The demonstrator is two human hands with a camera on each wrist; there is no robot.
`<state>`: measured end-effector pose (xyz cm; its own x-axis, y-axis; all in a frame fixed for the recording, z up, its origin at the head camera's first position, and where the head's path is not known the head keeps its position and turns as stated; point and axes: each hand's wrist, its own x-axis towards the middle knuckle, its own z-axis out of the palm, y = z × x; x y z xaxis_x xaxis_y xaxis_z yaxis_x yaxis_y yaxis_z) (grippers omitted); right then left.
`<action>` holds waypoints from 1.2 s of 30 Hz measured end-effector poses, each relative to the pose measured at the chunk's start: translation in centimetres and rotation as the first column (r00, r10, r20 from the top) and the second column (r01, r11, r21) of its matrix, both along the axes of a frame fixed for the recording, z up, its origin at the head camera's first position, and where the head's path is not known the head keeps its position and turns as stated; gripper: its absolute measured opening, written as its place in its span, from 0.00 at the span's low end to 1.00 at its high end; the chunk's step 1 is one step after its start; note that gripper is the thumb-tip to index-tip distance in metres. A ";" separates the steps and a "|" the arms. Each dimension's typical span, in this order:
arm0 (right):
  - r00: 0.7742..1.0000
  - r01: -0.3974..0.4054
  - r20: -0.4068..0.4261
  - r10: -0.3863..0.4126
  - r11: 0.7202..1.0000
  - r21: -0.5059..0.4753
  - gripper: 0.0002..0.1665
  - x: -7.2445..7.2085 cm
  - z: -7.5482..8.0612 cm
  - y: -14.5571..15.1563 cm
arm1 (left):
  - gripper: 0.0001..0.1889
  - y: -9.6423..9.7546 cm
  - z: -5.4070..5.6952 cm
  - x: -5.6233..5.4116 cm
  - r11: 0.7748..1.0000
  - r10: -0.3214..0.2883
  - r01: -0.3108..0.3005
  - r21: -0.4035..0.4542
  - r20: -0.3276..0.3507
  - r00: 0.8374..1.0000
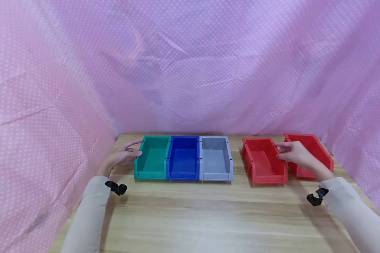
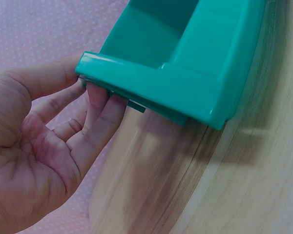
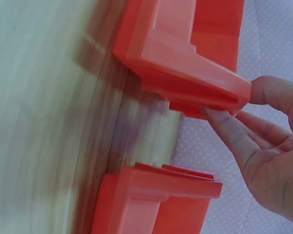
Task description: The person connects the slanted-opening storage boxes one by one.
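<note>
My left hand is at the left side of a green storage bin. In the left wrist view, its thumb meets the rim and the fingers curl beneath the overhang, gripping the edge. A blue bin and a grey bin stand against the green one in a row. My right hand pinches the right rim of a red bin, which sits apart from the row and slightly turned. In the right wrist view, the thumb lies on that rim with fingers below it. All these bins are open-fronted and hold nothing.
A second red bin stands tilted in direction at the far right, partly behind my right hand. The bins sit near the back of a wooden table. Pink dotted cloth hangs behind and along both sides.
</note>
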<state>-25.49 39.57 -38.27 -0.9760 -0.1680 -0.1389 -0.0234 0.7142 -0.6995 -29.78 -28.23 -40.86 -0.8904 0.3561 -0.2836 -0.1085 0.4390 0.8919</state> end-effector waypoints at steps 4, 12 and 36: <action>1.000 0.010 -0.014 -0.010 0.999 -0.033 0.35 -0.2 0.2 0.0 | 0.41 0.0 0.0 0.0 1.000 -0.005 0.004 -0.024 -0.009 1.000; 0.999 0.049 -0.002 -0.049 0.997 -0.067 0.35 -1.0 0.6 -1.2 | 0.40 -0.9 -0.2 0.6 0.997 0.000 -0.004 -0.073 -0.057 0.998; 0.993 0.100 -0.042 -0.114 0.965 -0.242 0.34 -1.5 3.5 -4.9 | 0.41 -0.1 -0.4 0.4 1.000 -0.008 0.008 -0.021 -0.033 0.999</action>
<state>-26.98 34.64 -34.72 -0.9950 -0.0839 -0.0532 0.0010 0.5271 -0.8498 -29.39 -28.28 -41.23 -0.8965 0.3574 -0.2618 -0.0758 0.4586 0.8854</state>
